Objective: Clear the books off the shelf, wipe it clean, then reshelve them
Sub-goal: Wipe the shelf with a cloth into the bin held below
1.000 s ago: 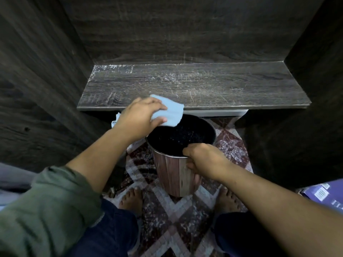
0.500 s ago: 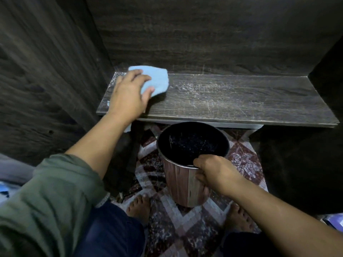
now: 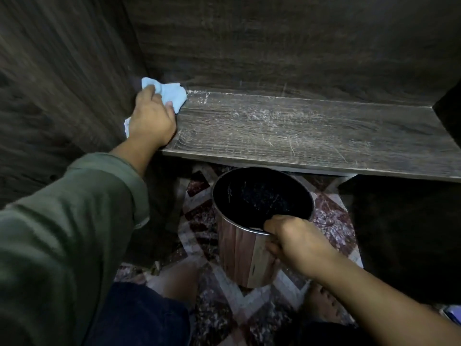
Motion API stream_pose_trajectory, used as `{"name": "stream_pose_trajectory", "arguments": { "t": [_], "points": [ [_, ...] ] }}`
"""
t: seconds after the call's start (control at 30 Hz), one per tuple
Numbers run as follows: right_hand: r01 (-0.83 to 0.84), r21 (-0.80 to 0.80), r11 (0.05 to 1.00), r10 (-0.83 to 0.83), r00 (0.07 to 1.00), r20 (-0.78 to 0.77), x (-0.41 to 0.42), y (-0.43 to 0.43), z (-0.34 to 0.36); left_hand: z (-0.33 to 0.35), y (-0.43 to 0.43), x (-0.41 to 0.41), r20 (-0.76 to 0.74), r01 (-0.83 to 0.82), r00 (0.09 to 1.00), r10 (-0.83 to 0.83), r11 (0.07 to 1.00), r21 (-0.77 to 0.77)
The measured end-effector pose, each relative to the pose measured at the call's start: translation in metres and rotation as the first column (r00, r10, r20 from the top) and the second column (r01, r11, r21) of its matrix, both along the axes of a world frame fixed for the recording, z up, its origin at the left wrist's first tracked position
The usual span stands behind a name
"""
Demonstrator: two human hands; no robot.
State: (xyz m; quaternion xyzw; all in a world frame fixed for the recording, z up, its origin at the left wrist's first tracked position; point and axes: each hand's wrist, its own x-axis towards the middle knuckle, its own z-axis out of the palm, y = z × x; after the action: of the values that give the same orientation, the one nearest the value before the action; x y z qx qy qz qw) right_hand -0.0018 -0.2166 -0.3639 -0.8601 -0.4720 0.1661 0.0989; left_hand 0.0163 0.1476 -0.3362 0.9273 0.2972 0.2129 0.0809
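Pressing the blue cloth [image 3: 172, 94] into the shelf's [image 3: 299, 131] back-left corner, left hand [image 3: 152, 121] bunched around it, dust streaking the board. Right hand [image 3: 296, 243] clamps the bin [image 3: 239, 253] rim, below the shelf's front edge.

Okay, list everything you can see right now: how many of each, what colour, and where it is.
shelf: one, dark grey wood, dusty, across the alcove
cloth: one, light blue, back left corner of the shelf
bin: one, wood-pattern outside, black inside, below the shelf's front edge
walls: dark wood, left, behind and right of the shelf
floor: red and white patterned tiles, under the bin
sleeve: one, green, left arm
trousers: dark blue, bottom edge
feet: two, bare, either side of the bin
left hand: holds the cloth
right hand: grips the bin's near rim
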Motion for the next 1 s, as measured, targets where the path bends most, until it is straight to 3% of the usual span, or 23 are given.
{"name": "stream_pose_trajectory", "arguments": {
  "t": [0.2,0.33,0.53,0.63,0.7,0.77,0.83,0.9,1.0],
  "points": [
    [-0.008,0.001,1.000,0.008,1.000,-0.014,0.000,-0.004,-0.001,0.006,-0.015,0.016,-0.073,-0.192,0.980,0.184,0.974,-0.123],
    [0.008,-0.004,1.000,-0.008,1.000,-0.024,0.002,-0.006,-0.001,0.005,-0.049,0.020,-0.035,-0.140,0.990,0.137,0.985,-0.100],
    [-0.008,0.016,1.000,0.009,0.999,-0.047,0.002,-0.005,-0.002,-0.006,-0.110,0.025,0.226,0.226,0.956,-0.187,0.961,-0.158],
    [0.009,0.044,0.999,-0.007,0.998,-0.057,0.003,-0.006,-0.003,-0.005,-0.096,0.031,0.402,0.172,0.909,-0.113,0.979,-0.113],
    [0.016,0.043,0.999,-0.013,0.999,-0.053,0.004,-0.007,-0.004,0.006,-0.071,0.034,0.422,0.086,0.905,-0.051,0.994,-0.064],
    [0.016,0.043,0.999,-0.013,0.999,-0.047,0.005,-0.008,-0.005,0.010,-0.044,0.034,0.334,0.055,0.942,-0.032,0.997,-0.059],
    [0.017,0.037,0.999,-0.016,0.999,-0.042,0.006,-0.009,-0.005,0.002,-0.023,0.034,0.083,0.024,0.996,-0.020,0.999,-0.048],
    [0.019,0.023,1.000,-0.018,0.999,-0.044,0.005,-0.009,-0.005,-0.008,-0.018,0.035,-0.097,-0.012,0.995,0.008,0.999,-0.041],
    [0.022,0.017,1.000,-0.021,0.998,-0.052,0.004,-0.009,-0.006,-0.009,-0.036,0.043,-0.103,-0.025,0.995,0.013,0.993,-0.115]
  ]
}}
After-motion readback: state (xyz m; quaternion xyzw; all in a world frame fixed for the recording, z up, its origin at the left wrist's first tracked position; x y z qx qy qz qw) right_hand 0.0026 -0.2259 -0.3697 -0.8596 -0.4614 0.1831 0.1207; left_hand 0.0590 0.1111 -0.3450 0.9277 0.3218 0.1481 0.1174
